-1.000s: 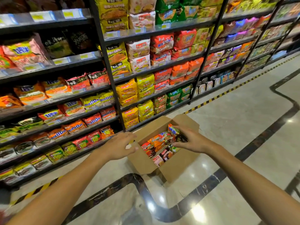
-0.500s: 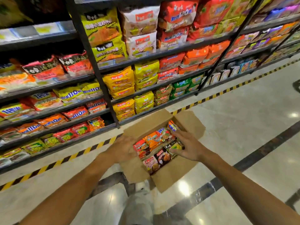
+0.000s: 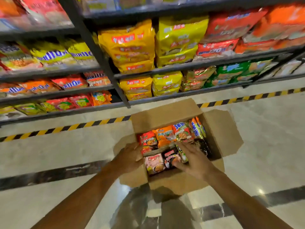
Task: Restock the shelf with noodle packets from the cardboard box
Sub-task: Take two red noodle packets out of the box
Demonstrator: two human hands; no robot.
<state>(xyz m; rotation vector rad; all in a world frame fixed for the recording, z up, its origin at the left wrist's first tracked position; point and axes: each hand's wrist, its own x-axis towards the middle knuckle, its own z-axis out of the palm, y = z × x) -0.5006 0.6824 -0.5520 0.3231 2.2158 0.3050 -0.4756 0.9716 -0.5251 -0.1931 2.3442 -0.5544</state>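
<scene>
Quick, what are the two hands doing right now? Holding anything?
Left hand: grips the left flap of the cardboard box.
Right hand: open, fingers spread over the noodle packets, holding nothing yet.

Motion blur smeared the print on the shelf (image 3: 189, 64) packets. The right hand (image 3: 196, 160) hid packets near the cardboard box's (image 3: 221, 129) right wall.

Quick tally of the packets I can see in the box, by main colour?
In the cardboard box, partly hidden by the right hand:
Red packets: 2
Orange packet: 1
Green-and-red packet: 1
Blue-and-yellow packet: 1
Pink packet: 1
Black packets: 2
Total: 8 visible; more may lie underneath.
</scene>
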